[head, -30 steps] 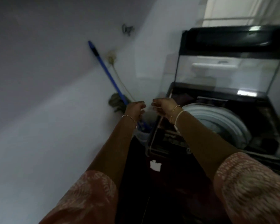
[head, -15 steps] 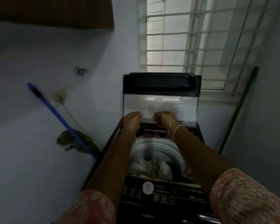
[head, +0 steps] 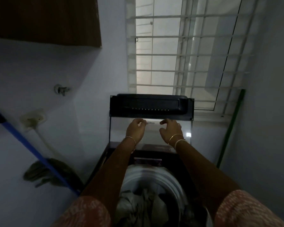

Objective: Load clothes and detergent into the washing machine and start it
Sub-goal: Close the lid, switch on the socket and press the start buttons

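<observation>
The left hand and right hand are both raised in front of the glass of the lid, side by side but apart. Their fingers are loosely curled and hold nothing that shows. Whether the fingertips touch the glass cannot be told. The left wrist has one thin bracelet and the right wrist two bangles. Two patterned sleeves are cut off by the bottom edge.

The one lid stands upright, with a dark band on top and clear glass below. The small print on the glass between the hands is too small to read. Below the arms is the one washer, open. Its drum holds a heap of pale and dark clothes; how many pieces cannot be made out. The forearms hide both sides of the rim, and the front of the machine runs out of frame.

On the left wall are one tap and one socket with a cord. One blue mop leans there, its handle cut off at the left edge. One green pole leans at the right. One barred window is behind the lid, and one dark cabinet is at the upper left.
</observation>
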Demonstrator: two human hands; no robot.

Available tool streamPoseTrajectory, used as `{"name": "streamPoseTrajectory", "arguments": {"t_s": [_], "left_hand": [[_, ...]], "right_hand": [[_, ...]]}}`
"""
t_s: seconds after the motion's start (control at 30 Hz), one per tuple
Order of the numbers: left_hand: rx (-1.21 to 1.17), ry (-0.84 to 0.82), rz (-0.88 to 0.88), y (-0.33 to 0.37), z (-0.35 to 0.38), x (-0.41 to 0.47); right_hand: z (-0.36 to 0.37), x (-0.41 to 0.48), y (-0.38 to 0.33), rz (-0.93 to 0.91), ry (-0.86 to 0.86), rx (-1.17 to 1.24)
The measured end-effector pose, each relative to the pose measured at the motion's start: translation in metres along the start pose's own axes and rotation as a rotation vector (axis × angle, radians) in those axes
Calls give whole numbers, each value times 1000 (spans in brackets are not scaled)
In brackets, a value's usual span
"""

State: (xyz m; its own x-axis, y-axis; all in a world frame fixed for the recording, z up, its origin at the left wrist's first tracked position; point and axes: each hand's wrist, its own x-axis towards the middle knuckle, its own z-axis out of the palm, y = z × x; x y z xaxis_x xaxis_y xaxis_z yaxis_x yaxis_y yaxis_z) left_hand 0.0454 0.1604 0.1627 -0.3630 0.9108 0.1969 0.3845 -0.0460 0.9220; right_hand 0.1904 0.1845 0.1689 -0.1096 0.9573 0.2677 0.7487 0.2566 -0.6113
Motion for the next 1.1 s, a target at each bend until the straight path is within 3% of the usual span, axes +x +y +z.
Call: {"name": "streamPoseTrajectory", "arguments": {"t_s": [0.23,0.43,0.63,0.8,1.1], "left_hand": [[435,-140,264,-1,-10,89],[839,-205,415,-8,-13,155],[906,-185,474,-22,3,208],[983,-59,595,-22,19,231],[879,7,586,-17,29,244]], "right_hand": [[17,63,-20,-72,101,-167],[38,118,-31,-68,73,-223],[57,172,-27,-74,143,-315],[68,201,-27,-114,155,-407],[67,219,-18,-162,177,-494]]}}
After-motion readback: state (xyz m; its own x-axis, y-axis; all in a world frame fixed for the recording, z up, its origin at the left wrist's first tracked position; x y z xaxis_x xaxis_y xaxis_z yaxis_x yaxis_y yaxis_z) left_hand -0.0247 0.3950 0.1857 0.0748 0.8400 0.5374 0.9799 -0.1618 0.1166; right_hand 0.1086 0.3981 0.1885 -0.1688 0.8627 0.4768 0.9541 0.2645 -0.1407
